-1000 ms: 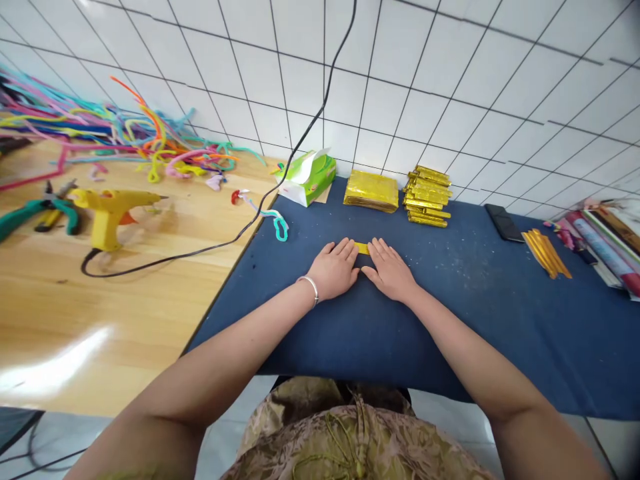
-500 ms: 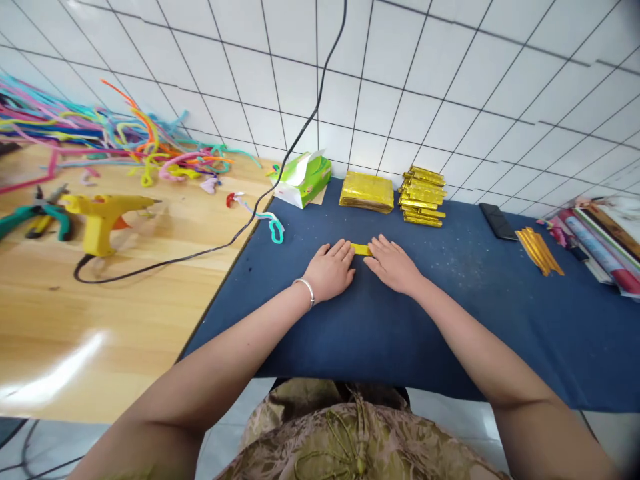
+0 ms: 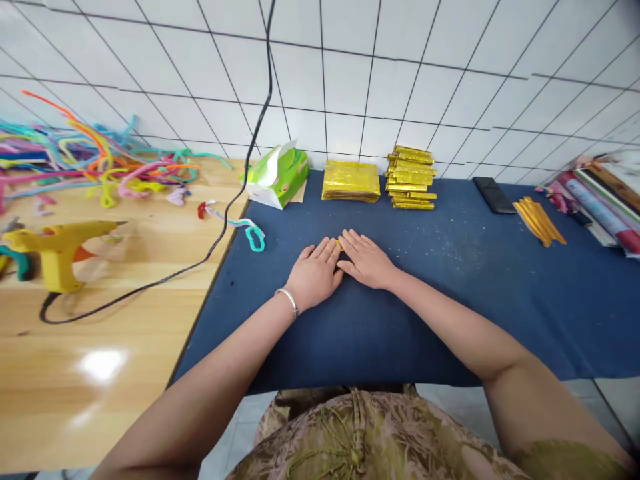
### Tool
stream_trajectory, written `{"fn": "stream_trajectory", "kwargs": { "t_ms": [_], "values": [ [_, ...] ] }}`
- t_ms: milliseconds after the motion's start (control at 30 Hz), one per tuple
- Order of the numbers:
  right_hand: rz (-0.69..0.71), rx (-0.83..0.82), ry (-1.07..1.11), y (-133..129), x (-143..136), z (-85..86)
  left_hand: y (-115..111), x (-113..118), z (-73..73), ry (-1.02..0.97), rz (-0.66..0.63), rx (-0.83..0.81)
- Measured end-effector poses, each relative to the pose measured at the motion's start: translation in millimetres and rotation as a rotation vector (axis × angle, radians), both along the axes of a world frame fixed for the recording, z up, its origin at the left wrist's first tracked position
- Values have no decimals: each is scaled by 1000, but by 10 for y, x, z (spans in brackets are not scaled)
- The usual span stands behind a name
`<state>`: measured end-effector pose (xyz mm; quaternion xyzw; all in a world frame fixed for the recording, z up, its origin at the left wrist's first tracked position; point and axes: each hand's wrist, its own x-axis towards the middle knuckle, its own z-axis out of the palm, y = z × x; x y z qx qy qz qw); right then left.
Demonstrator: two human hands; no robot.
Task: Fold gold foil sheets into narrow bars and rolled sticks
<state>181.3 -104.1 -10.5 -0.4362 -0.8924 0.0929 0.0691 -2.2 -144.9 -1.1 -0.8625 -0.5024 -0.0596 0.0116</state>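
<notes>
On the dark blue cloth (image 3: 450,293), my left hand (image 3: 314,272) lies flat with fingers stretched out. My right hand (image 3: 366,259) is also flat, its fingertips meeting those of the left. Both press on a narrow gold foil strip (image 3: 339,245); just a sliver of it shows between the fingers, the rest being covered. Beyond my hands sits a stack of gold foil sheets (image 3: 351,181). To its right is a pile of thin gold foil rolls (image 3: 410,179).
A green tissue box (image 3: 280,175) stands by the wall. Left, on the wooden table (image 3: 150,347), are a yellow glue gun (image 3: 60,250), its black cord (image 3: 187,268) and coloured pipe cleaners (image 3: 105,157). Farther right lie a black phone (image 3: 493,195) and flat golden strips (image 3: 540,221).
My hands have come together over the gold foil strip, narrowing the gap between them and covering most of it. The camera view has swung somewhat to the right.
</notes>
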Motion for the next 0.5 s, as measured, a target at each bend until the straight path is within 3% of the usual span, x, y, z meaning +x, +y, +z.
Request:
{"fn": "stream_trajectory", "kwargs": {
  "t_ms": [200, 400, 500],
  "values": [
    [-20, 12, -24, -51, 314, -32, -20, -14, 12, 37, -9, 18],
    [-51, 33, -10, -92, 332, -34, 157, 139, 42, 46, -87, 54],
    [-61, 32, -6, -96, 323, -31, 278, 185, -3, 57, -161, -12]
  ]
}}
